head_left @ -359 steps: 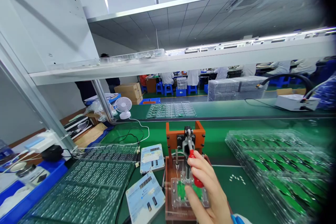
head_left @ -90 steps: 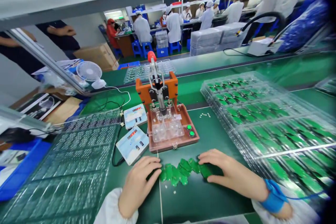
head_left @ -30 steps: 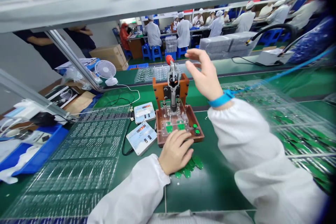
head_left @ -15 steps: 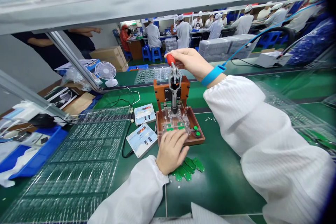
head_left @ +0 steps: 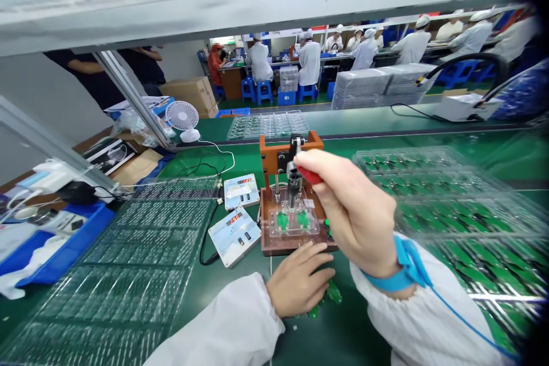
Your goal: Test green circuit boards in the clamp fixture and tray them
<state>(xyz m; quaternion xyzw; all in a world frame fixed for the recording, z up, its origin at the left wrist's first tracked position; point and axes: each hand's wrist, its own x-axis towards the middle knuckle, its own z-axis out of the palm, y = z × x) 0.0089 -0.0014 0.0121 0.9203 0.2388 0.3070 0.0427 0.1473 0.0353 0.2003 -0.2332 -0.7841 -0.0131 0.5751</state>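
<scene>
A brown test fixture (head_left: 274,243) with an orange frame stands mid-table. Two small green boards (head_left: 291,220) lie under its clear plate. My right hand (head_left: 349,211) is closed round the red-handled clamp lever (head_left: 307,175), which is swung down toward me. My left hand (head_left: 300,286) rests flat just in front of the fixture, fingers loosely spread over a small pile of green boards (head_left: 330,294) on the green mat. A blue wrist strap (head_left: 397,271) with its cord circles my right wrist.
Two white meter boxes (head_left: 234,234) sit left of the fixture. Clear trays (head_left: 141,274) lie to the left; trays of green boards (head_left: 450,211) stack on the right. A small white fan (head_left: 182,117) stands behind. Other workers sit at far benches.
My right hand took the upright red lever and pulled it down toward me. My left hand slid off the fixture's front back onto the loose boards.
</scene>
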